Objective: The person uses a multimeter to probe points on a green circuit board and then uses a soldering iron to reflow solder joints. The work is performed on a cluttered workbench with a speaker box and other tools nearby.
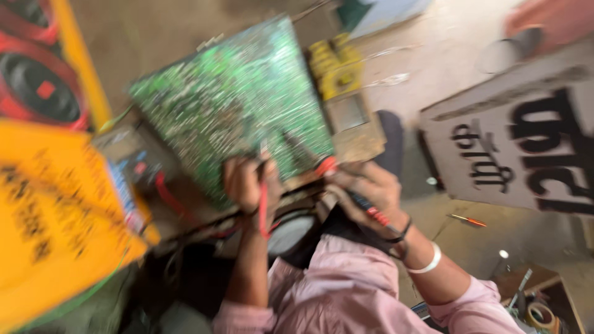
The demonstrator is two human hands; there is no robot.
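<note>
Pink sleeves [346, 291] fill the near edge. Left hand [244, 182] pinches a red probe [264, 210], right hand [368, 188] grips a black-and-red probe [371, 213]. Both tips point up-and-away onto the tilted green circuit board [235, 105], just beyond the fingers; left hand sits closer to it.

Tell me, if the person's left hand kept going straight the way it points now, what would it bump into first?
Most likely the green circuit board. The left hand points up and away from the person, with a thin red probe in its grip, right at the board's lower edge. The picture is blurred, so whether it already touches is unclear.
</note>
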